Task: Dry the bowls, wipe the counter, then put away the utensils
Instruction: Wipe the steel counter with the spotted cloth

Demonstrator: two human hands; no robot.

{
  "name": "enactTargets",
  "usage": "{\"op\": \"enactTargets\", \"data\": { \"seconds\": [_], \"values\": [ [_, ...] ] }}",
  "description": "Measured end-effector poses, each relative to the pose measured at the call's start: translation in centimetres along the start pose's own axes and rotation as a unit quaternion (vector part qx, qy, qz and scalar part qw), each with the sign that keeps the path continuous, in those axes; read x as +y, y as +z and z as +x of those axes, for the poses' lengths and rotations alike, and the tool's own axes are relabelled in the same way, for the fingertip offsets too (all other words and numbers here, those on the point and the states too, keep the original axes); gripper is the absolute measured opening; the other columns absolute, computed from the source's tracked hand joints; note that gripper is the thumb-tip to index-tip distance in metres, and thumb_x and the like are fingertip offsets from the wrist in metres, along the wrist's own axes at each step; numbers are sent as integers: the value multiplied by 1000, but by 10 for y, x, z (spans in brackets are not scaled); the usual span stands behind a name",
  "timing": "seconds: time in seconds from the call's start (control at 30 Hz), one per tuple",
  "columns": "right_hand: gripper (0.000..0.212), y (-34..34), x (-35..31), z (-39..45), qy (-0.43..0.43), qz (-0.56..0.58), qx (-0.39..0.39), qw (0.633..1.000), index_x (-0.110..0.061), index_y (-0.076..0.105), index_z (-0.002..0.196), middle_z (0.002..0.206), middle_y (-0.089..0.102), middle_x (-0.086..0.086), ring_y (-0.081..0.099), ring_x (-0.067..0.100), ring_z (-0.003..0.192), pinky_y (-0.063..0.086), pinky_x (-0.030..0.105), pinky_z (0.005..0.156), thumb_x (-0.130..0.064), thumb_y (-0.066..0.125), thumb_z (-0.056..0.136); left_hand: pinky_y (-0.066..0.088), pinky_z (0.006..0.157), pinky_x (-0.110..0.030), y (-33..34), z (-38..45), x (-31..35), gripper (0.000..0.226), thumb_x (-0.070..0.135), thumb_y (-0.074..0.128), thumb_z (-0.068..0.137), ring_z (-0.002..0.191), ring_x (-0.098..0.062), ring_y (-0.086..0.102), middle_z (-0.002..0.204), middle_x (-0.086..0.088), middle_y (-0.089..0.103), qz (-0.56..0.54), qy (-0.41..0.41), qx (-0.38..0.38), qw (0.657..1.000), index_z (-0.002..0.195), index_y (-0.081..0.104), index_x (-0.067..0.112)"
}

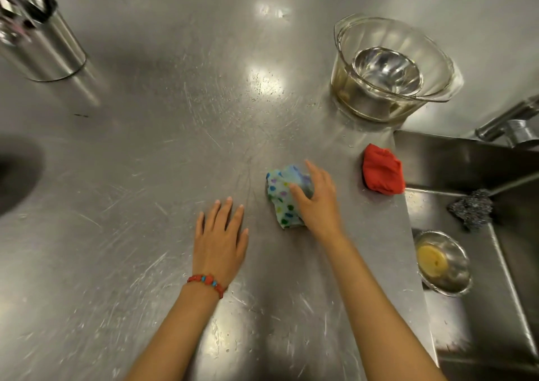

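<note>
She is on the wiping step. Her right hand [316,202] presses a spotted cloth [284,197] onto the steel surface [145,176] just right of the frame's centre, fingers [297,192] curled over its top and clamped on the bunched fabric. The cloth sticks out to the left from under her palm. Her left hand [220,236] lies flat on the surface lower centre, fingers spread, holding nothing, near the cloth but not touching it. I'd say the next move calls for dragging the cloth across the streaked metal with steady pressure. The glass bowl [390,68], with a steel bowl [388,71] nested inside, stands upper right. A red cloth [382,173] sits by the sink [466,159].
</note>
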State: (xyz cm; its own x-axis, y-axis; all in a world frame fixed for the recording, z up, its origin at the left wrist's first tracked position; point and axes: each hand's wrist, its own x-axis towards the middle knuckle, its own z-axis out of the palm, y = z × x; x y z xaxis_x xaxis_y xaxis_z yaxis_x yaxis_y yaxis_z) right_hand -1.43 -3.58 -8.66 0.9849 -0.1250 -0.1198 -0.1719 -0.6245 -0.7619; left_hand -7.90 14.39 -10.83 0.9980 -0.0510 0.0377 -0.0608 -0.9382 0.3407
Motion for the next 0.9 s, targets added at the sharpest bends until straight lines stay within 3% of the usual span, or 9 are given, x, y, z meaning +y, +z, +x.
{"op": "enactTargets", "data": {
  "seconds": [0.13, 0.23, 0.3, 0.43, 0.57, 0.67, 0.73, 0.83, 0.9],
  "values": [
    [55, -4, -4, -1, 140, -156, -17, 978, -3, 51, 119, 123, 51, 20, 43, 35, 116, 36, 39, 96, -45, 57, 85, 27, 106, -56, -4, -15, 2, 44, 19, 61, 86, 130, -37, 39, 138, -18, 47, 6, 2, -27, 1000, 127, 52, 7],
    [39, -4, -15, 4, 200, -55, -23, 978, -2, 59, 89, 89, 62, 13, 59, 29, 84, 42, 30, 61, -39, 64, 80, 25, 107, -57, -7, -24, 3, 44, 20, 61, 85, 130, -38, 39, 138, -19, 46, 12, -1, -50, 999, 127, 52, 7],
    [32, -10, -18, 1, 223, 27, -24, 974, -7, 55, 63, 64, 53, 5, 51, 17, 56, 32, 25, 44, -32, 72, 75, 33, 98, -63, -8, -30, 3, 44, 14, 70, 78, 121, -43, 48, 129, -23, 54, 12, 5, -39, 999, 119, 59, 4],
    [24, -25, -5, -26, 220, 188, 6, 957, 5, 69, 78, 66, 65, 11, 59, 16, 54, 45, 26, 52, -18, 74, 74, 39, 90, -64, -10, -44, 4, 42, 14, 73, 74, 113, -44, 54, 122, -23, 60, 12, 19, -15, 1000, 113, 63, 3],
    [5, -65, 29, -59, 210, 272, 65, 937, -8, 69, 75, 49, 67, -9, 62, 1, 45, 48, 14, 43, -12, 70, 79, 41, 89, -63, -8, -55, 8, 45, 11, 78, 69, 111, -43, 56, 119, -23, 61, 13, 33, -15, 999, 111, 64, 2],
    [6, -108, 56, -79, 215, 257, 105, 936, -16, 69, 73, 52, 69, -10, 64, 1, 49, 50, 13, 45, -14, 71, 78, 45, 85, -61, -7, -61, 14, 33, 20, 61, 79, 106, -41, 60, 115, -22, 64, 33, 62, -14, 997, 107, 66, 3],
    [5, -126, 71, -88, 234, 231, 114, 938, -14, 69, 74, 65, 71, 0, 67, 9, 54, 54, 18, 49, -15, 72, 78, 46, 84, -60, -7, -63, 19, 42, 28, 44, 81, 105, -40, 61, 114, -21, 65, 40, 67, -33, 996, 106, 67, 4],
    [11, -130, 83, -93, 252, 155, 106, 949, -15, 66, 69, 83, 70, 16, 64, 24, 67, 55, 37, 68, -18, 71, 79, 36, 97, -61, -4, -65, 21, 38, 21, 62, 83, 119, -41, 50, 127, -21, 56, 21, 45, -48, 998, 117, 60, 5],
    [16, -126, 84, -95, 238, 84, 108, 962, -11, 67, 75, 84, 70, 19, 62, 27, 71, 52, 40, 70, -24, 68, 82, 23, 108, -56, 0, -66, 21, 43, 20, 60, 86, 131, -38, 37, 139, -18, 45, 8, 38, -55, 998, 127, 51, 8]
  ]
}}
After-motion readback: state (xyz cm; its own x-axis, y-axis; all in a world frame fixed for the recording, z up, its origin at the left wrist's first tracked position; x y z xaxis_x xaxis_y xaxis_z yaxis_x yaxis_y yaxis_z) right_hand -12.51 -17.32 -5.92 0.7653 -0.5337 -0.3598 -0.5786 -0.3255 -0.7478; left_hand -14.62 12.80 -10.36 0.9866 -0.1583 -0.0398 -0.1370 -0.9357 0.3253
